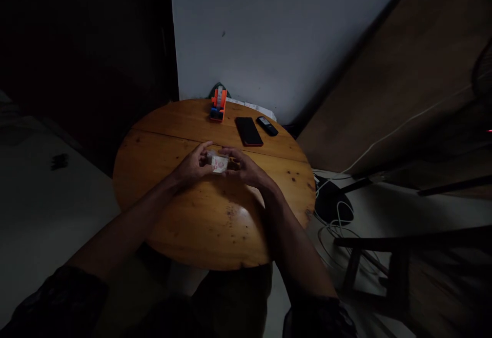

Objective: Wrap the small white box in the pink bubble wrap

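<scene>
Between my two hands, above the middle of the round wooden table point(184, 215), is a small clear packet with a white, red-printed label point(219, 163). My left hand point(195, 164) grips its left side, thumb in front and fingers behind. On the right side my right hand point(244, 167) holds it in the same way, thumb low and fingers curved over the top. The room is dim, so the packet's contents and the print cannot be made out.
Toward the table's far edge stand an orange tape dispenser point(218, 104), a black smartphone point(249, 132) and a small dark keypad phone or remote point(267, 126). A pale wall point(269, 40) rises behind. Cables point(340, 220) and a dark wooden stool point(395, 271) are on the right.
</scene>
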The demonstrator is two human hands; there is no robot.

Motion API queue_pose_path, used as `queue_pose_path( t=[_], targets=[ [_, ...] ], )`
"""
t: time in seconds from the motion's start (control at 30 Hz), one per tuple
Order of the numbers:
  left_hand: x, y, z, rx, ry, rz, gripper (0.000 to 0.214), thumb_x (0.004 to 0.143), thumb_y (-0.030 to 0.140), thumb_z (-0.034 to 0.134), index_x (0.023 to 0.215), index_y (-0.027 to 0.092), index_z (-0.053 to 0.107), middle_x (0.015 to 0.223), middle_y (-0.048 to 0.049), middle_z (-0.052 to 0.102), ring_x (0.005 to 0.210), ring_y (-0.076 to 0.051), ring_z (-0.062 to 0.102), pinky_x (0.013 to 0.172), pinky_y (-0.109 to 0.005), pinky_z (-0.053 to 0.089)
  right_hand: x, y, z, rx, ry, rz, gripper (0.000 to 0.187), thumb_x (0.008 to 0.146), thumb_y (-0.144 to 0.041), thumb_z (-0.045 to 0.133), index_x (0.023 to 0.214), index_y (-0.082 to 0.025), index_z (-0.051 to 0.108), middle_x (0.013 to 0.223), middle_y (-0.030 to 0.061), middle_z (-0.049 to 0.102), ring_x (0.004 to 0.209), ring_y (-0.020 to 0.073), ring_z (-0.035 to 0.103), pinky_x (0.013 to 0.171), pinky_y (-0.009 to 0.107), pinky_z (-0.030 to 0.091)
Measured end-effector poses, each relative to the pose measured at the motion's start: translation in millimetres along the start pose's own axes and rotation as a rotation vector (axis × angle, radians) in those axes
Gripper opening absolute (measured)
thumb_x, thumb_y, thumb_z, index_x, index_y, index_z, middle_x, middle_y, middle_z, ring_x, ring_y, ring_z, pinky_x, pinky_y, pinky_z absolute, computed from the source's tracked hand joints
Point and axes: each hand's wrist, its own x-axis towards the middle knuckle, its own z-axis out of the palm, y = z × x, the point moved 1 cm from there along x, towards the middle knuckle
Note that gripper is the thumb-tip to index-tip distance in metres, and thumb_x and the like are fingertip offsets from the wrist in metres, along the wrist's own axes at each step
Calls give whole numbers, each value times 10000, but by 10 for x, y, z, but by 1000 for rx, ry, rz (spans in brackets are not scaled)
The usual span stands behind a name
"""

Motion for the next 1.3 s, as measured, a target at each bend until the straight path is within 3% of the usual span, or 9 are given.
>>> queue_pose_path(
  t=[0.13,0.4,0.57,0.7,0.77,0.9,0.97,1.2,1.3],
  targets=[
    [0,-4,7,-37,10,-20,878,635,186,700,1474,173,443,1128,-67,607,937,-171,652,838,-291,543,51,51,48,-14,99,-36,371,715,-414,832,1029,-238,746,1337,90,655,1219,270,629,1000,416,524],
    [-21,-19,15,20,-30,56,911,617,188,689,1491,166,435,1252,-106,583,1016,-191,657,917,-325,536,89,20,69,-115,301,-142,368,835,-594,695,807,-233,759,1118,81,745,1083,238,689,975,393,520],
    [-53,-12,26,57,-84,157,933,643,187,703,1526,172,400,1365,-140,586,1124,-225,657,1005,-354,513,81,31,105,141,436,-71,360,819,-586,693,832,-227,711,960,56,762,980,235,694,930,386,529],
    [-46,-27,34,26,-117,159,957,651,193,711,1542,157,361,1378,-159,596,1127,-239,668,1005,-372,520,64,14,14,273,572,4,336,814,-555,666,836,-220,655,992,58,765,911,200,681,884,360,514],
    [-38,-35,35,2,-124,153,963,647,194,723,1539,157,360,1357,-157,614,1118,-242,673,1009,-381,520,49,-12,-54,312,535,71,297,773,-486,701,906,-224,659,1052,52,761,947,196,677,896,361,508],
    [-27,-56,33,-43,-101,106,956,640,179,700,1534,163,364,1325,-146,630,1090,-236,678,959,-362,545,5,-74,-111,340,205,141,431,602,-281,803,1012,-243,675,1169,35,731,1123,230,636,979,387,500],
    [-25,-65,30,-44,-83,84,958,639,176,683,1540,160,355,1316,-147,629,1059,-228,682,904,-339,560,-9,-83,-84,325,88,150,458,588,-233,798,1030,-243,679,1177,29,723,1142,235,626,997,384,496],
    [-57,-16,47,18,-126,163,949,662,176,693,1547,145,350,1334,-150,626,1033,-209,687,913,-315,548,33,-16,46,416,16,150,420,640,-309,800,1038,-231,689,1047,9,750,969,205,669,917,347,524],
    [-75,-1,60,41,-129,195,929,690,186,709,1548,152,356,1347,-148,626,1076,-221,683,954,-331,536,43,3,36,413,46,133,383,640,-336,818,986,-222,699,1015,12,749,912,184,665,869,315,522]
  ],
)
